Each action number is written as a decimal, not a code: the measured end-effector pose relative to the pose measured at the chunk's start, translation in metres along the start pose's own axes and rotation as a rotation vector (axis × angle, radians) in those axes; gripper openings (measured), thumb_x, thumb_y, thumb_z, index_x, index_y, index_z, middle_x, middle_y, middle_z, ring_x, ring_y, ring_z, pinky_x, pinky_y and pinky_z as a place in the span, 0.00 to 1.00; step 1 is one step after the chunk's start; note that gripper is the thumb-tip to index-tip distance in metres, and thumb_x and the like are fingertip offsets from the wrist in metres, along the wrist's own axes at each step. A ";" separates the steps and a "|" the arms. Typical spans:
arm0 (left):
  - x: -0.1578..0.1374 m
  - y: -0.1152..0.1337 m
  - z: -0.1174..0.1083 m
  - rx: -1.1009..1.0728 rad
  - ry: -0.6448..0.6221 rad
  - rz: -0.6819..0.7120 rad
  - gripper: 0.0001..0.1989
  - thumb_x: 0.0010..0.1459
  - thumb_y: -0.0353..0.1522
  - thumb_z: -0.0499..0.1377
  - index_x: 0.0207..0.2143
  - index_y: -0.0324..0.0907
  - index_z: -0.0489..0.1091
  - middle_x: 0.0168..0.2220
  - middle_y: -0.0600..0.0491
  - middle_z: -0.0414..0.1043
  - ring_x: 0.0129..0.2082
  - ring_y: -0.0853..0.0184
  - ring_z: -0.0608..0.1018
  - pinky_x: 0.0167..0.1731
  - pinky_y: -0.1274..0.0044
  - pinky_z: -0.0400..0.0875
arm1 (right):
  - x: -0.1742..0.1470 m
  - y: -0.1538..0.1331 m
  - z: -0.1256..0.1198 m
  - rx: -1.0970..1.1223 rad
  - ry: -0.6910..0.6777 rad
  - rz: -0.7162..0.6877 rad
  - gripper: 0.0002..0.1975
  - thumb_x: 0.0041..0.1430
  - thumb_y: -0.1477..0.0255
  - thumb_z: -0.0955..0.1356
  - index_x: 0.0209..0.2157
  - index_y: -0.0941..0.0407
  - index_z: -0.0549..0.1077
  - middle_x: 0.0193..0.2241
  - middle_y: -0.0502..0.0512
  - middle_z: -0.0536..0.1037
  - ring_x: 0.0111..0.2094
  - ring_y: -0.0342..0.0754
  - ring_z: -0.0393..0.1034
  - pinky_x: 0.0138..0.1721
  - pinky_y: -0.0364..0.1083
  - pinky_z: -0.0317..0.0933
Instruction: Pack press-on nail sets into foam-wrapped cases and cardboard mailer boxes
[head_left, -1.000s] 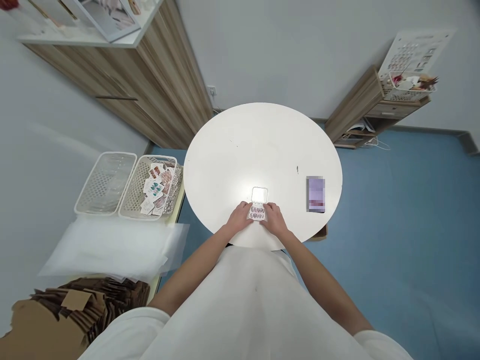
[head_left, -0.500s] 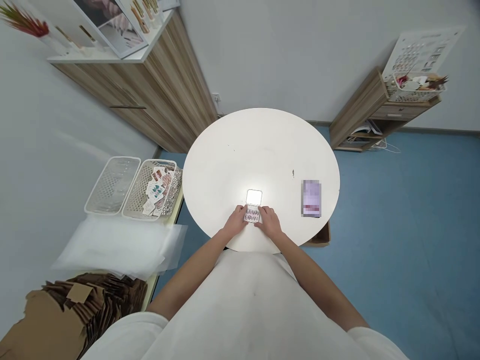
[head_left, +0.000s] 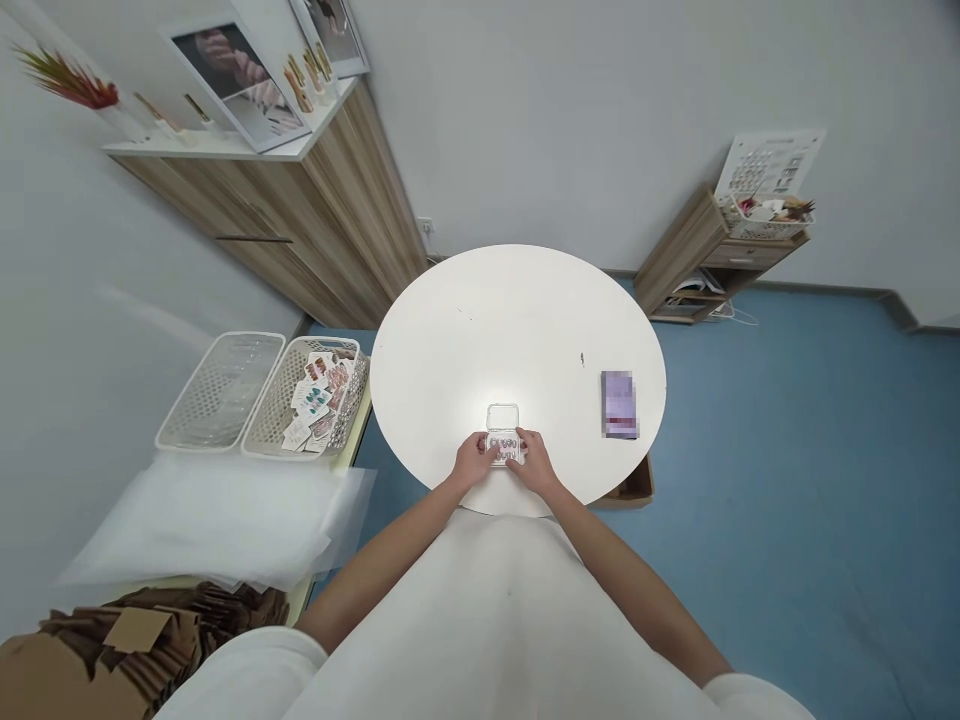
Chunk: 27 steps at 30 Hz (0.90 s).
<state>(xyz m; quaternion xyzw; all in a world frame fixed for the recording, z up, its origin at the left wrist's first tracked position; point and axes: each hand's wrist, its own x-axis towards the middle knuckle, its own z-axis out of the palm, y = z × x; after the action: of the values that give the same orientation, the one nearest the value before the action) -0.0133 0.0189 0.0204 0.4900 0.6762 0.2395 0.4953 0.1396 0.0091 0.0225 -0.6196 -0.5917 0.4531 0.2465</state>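
A small clear hinged box (head_left: 502, 418) lies with its lid up near the front edge of the round white table (head_left: 517, 300). Inside its base sits a card of press-on nails (head_left: 507, 443), purplish and set in two rows. My left hand (head_left: 474, 462) grips the box's left side, its thumb over the card's edge. On the opposite side, my right hand (head_left: 535, 465) holds the box with thumb at the front and fingers behind. Some fingertips are too small to make out.
A purple pixelated item (head_left: 619, 405) lies at the table's right. Left of the table stand a basket of nail cards (head_left: 251, 425), a second clear-lined basket (head_left: 176, 400), translucent sheets (head_left: 210, 515) and folded cardboard (head_left: 60, 670). A cardboard box (head_left: 637, 485) is under the table's right edge.
My view has tilted and shifted slightly. The left thumb has moved inward over the nail card, and the lid no longer glares white. Both hands stay at the box.
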 end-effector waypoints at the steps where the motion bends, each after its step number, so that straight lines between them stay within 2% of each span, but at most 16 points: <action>1: -0.002 0.001 -0.004 -0.020 0.019 0.007 0.13 0.48 0.36 0.56 0.36 0.41 0.65 0.25 0.56 0.63 0.25 0.71 0.67 0.26 0.78 0.62 | -0.004 -0.005 0.001 0.019 0.010 -0.020 0.31 0.44 0.72 0.66 0.53 0.53 0.56 0.45 0.56 0.60 0.44 0.48 0.62 0.44 0.49 0.61; 4: -0.010 0.005 -0.019 -0.119 0.011 0.037 0.13 0.47 0.37 0.57 0.35 0.40 0.66 0.26 0.55 0.65 0.25 0.71 0.68 0.26 0.78 0.62 | -0.015 -0.019 0.003 0.092 0.045 -0.071 0.31 0.44 0.70 0.67 0.52 0.51 0.57 0.45 0.56 0.61 0.43 0.48 0.62 0.42 0.50 0.62; 7: -0.018 0.009 -0.036 -0.322 -0.101 0.039 0.15 0.49 0.40 0.56 0.37 0.40 0.66 0.33 0.51 0.69 0.29 0.70 0.71 0.28 0.78 0.64 | -0.023 -0.030 0.007 0.229 0.119 -0.064 0.29 0.44 0.68 0.67 0.50 0.51 0.60 0.45 0.56 0.62 0.41 0.47 0.63 0.39 0.48 0.63; 10: -0.026 0.010 -0.051 -0.472 -0.222 -0.004 0.18 0.50 0.42 0.55 0.39 0.41 0.67 0.35 0.50 0.70 0.30 0.71 0.72 0.29 0.78 0.64 | -0.029 -0.039 0.012 0.435 0.150 -0.017 0.27 0.44 0.66 0.68 0.48 0.53 0.63 0.44 0.56 0.64 0.39 0.46 0.64 0.38 0.47 0.64; 14: -0.034 0.007 -0.064 -0.567 -0.294 0.005 0.18 0.47 0.41 0.58 0.39 0.41 0.67 0.33 0.51 0.72 0.28 0.72 0.72 0.30 0.79 0.63 | -0.034 -0.052 0.016 0.688 0.201 0.076 0.28 0.45 0.62 0.68 0.49 0.52 0.61 0.42 0.55 0.67 0.36 0.45 0.67 0.37 0.47 0.64; 17: -0.040 0.003 -0.069 -0.586 -0.318 0.024 0.18 0.46 0.41 0.59 0.38 0.41 0.68 0.32 0.51 0.72 0.27 0.73 0.72 0.29 0.79 0.63 | -0.037 -0.063 0.016 0.826 0.119 0.159 0.25 0.47 0.59 0.65 0.47 0.53 0.64 0.41 0.55 0.70 0.36 0.47 0.68 0.36 0.47 0.63; 20: -0.047 0.001 -0.073 -0.586 -0.360 0.006 0.18 0.45 0.40 0.61 0.37 0.40 0.68 0.29 0.52 0.71 0.25 0.74 0.71 0.27 0.80 0.63 | -0.038 -0.070 0.013 0.868 0.026 0.171 0.22 0.46 0.60 0.67 0.44 0.54 0.67 0.40 0.55 0.72 0.36 0.47 0.68 0.34 0.47 0.63; 24: -0.053 0.001 -0.076 -0.658 -0.418 -0.040 0.18 0.45 0.39 0.61 0.37 0.39 0.68 0.31 0.50 0.72 0.28 0.72 0.73 0.29 0.79 0.65 | -0.039 -0.071 0.010 0.800 0.091 0.109 0.18 0.44 0.63 0.67 0.39 0.52 0.68 0.43 0.54 0.71 0.36 0.46 0.68 0.33 0.45 0.63; 27: -0.055 0.003 -0.075 -0.704 -0.445 -0.071 0.18 0.45 0.39 0.62 0.37 0.39 0.68 0.33 0.49 0.72 0.29 0.71 0.74 0.31 0.78 0.66 | -0.045 -0.069 0.008 0.804 0.077 0.094 0.15 0.46 0.61 0.65 0.37 0.52 0.69 0.44 0.54 0.71 0.38 0.47 0.67 0.33 0.46 0.63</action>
<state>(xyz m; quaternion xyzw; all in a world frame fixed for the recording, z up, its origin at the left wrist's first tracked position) -0.0782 -0.0173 0.0761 0.3069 0.4458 0.3272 0.7746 0.1026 -0.0235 0.0895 -0.5165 -0.3289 0.6357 0.4701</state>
